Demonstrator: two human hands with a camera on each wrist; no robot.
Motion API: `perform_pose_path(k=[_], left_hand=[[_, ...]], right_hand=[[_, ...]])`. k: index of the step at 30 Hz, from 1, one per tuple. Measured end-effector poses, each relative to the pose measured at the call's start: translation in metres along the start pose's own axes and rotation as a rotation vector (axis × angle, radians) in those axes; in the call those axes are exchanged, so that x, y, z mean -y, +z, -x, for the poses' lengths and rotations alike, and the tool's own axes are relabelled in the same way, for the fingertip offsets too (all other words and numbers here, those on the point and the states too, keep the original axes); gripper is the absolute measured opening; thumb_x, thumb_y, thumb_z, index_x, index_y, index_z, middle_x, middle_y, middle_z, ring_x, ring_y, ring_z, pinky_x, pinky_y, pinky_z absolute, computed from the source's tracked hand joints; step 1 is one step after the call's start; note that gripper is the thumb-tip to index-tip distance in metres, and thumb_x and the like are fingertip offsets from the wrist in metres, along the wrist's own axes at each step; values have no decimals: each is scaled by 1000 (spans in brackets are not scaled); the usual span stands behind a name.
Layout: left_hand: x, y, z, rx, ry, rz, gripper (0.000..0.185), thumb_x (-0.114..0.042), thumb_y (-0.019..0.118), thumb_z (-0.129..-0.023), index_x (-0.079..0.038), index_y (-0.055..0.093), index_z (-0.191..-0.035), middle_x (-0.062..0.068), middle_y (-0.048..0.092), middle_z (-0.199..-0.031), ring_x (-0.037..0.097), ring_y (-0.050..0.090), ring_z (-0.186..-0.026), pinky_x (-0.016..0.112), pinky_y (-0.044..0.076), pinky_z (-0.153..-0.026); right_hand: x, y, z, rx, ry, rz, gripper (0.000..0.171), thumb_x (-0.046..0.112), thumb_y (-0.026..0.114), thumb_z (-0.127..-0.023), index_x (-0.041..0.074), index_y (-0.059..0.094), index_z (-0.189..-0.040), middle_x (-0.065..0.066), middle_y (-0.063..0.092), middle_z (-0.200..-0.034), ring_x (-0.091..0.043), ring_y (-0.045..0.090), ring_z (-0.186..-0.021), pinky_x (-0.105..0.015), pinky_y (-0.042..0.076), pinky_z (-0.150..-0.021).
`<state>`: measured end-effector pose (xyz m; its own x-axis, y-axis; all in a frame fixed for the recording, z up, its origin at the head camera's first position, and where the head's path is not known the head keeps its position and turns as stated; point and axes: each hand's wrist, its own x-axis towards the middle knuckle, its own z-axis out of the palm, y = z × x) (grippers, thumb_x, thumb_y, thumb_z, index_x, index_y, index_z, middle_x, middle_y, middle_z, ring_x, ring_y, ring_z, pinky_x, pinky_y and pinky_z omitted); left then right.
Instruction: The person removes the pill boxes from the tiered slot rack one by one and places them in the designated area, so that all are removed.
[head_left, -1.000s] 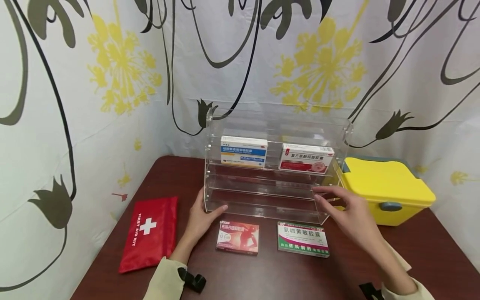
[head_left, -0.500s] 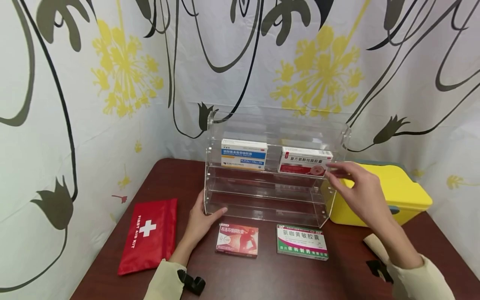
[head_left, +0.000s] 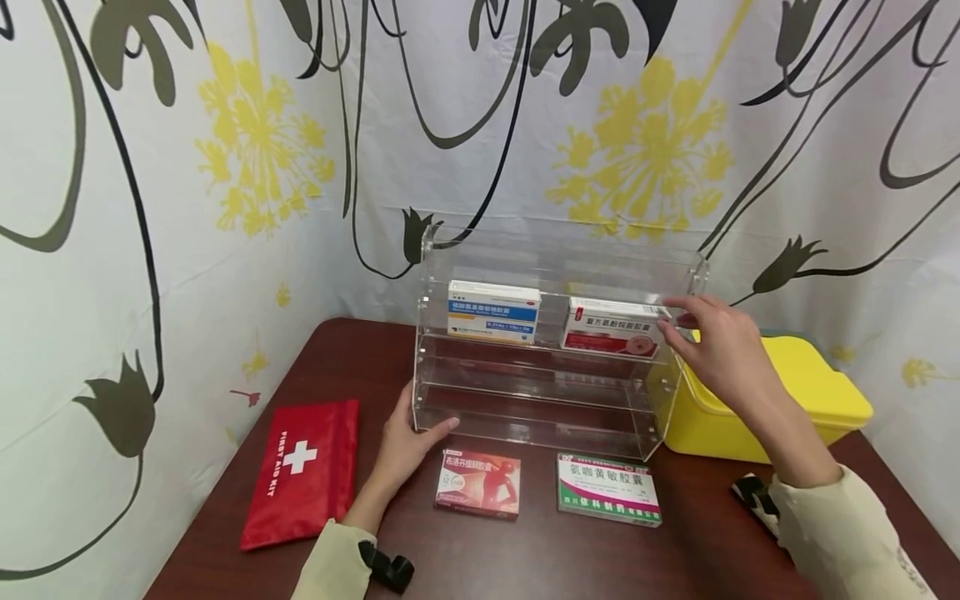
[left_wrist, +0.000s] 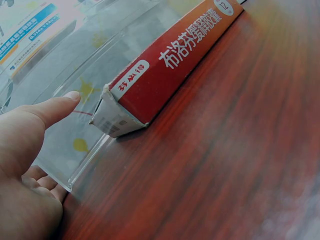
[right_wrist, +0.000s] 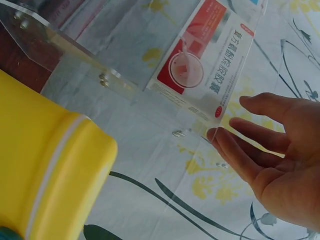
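Observation:
A clear acrylic display rack (head_left: 525,429) stands on the table. My left hand (head_left: 403,446) holds its lower left corner, thumb across the front and fingers round the side panel (left_wrist: 65,165). On an upper tier sit a blue-and-white medicine box (head_left: 492,313) and a red-and-white medicine box (head_left: 611,327). My right hand (head_left: 716,342) is at the right end of the red-and-white box; in the right wrist view, a fingertip meets or nearly meets its corner, the fingers spread and loosely bent. Before the rack lie a red ibuprofen box (head_left: 478,485) and a green-and-white capsule box (head_left: 608,490).
A red first aid kit pouch (head_left: 303,475) lies at the left of the table (head_left: 510,558). A yellow lidded box (head_left: 795,400) stands close to the rack's right side. Behind hangs a patterned curtain (head_left: 465,100).
My right hand has risen from the rack's lower right side to the right end of the red-and-white box. My left hand stays on the rack; the boxes keep their places.

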<state>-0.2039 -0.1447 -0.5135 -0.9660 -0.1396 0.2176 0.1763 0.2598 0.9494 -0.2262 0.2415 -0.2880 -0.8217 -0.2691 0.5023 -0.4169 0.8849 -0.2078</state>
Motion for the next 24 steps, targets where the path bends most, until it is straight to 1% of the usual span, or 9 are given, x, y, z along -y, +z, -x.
perform_pose_path(k=[3, 7, 11, 16, 21, 24], left_hand=[[0, 0, 0, -4, -5, 6, 93, -40, 86, -74, -33, 35, -150, 9, 57, -135, 24, 57, -117, 47, 42, -98], [0, 0, 0, -5, -3, -3, 93, -40, 86, -74, -32, 34, -151, 9, 56, -136, 24, 56, -118, 47, 42, -99], [0, 0, 0, -1, 7, -10, 94, -39, 86, -74, -30, 33, -151, 9, 56, -137, 25, 56, -118, 50, 41, -99], [0, 0, 0, -2, 5, -14, 94, -39, 87, -74, -31, 33, -151, 8, 56, -136, 25, 56, -118, 50, 41, -99], [0, 0, -1, -2, -4, -15, 94, -39, 87, -74, -32, 33, -151, 8, 56, -136, 24, 56, -117, 49, 41, -99], [-1, 0, 0, 0, -7, -13, 94, -38, 87, -74, -32, 33, -151, 9, 57, -135, 24, 56, -117, 48, 41, -99]], right_hand=[[1, 0, -4, 29, -2, 29, 35, 12, 72, -89, -1, 64, -121, -26, 62, -111, -40, 64, -90, -57, 44, -75], [2, 3, -5, 62, -15, 41, 35, 9, 73, -88, -1, 65, -121, -24, 62, -112, -40, 62, -93, -57, 46, -77], [0, 5, -5, 91, -26, 31, 34, 9, 73, -88, 0, 65, -120, -23, 59, -110, -38, 59, -89, -55, 48, -72], [-4, 7, -7, 85, -66, 14, 32, 9, 74, -87, 1, 67, -117, -20, 55, -104, -36, 59, -86, -52, 49, -68], [-8, 7, -9, 68, -87, -23, 28, 10, 73, -88, 1, 69, -115, -18, 56, -103, -35, 61, -86, -52, 50, -68], [-8, 5, -11, 58, -111, -47, 24, 8, 73, -88, 2, 70, -111, -17, 58, -103, -33, 64, -84, -51, 51, -68]])
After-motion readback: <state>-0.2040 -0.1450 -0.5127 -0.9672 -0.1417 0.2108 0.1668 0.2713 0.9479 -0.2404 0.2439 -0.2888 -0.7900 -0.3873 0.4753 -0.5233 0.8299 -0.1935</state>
